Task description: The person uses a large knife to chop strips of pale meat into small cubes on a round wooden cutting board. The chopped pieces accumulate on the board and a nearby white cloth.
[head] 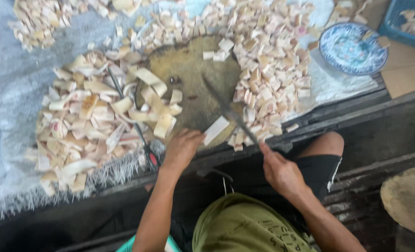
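Green cloth (245, 226) of the person's shirt fills the lower edge of the head view, with both forearms reaching up from it.

Right hand (280, 170): fingers clamped round the handle of a long dark knife (226, 109); blade slants up and left across the round wooden chopping block (189, 79).

Left hand (183, 148): at the block's near rim, fingers closed on one end of a pale flat strip (215, 130), which lies just beside the blade.

Judgement on the strip: light, thin, stiff enough to keep its shape while held by one end; surface possibly slick. Best held at the end farthest from the blade, as now.

Left of the block: heap of uncut pale strips (84, 126), a second knife with a red handle (140, 133) lying across it. Right: pile of small cut squares (268, 74). Far right: blue patterned plate (352, 49) and a blue basket (410, 23). All rest on grey sheeting (11, 84) over the tabletop.
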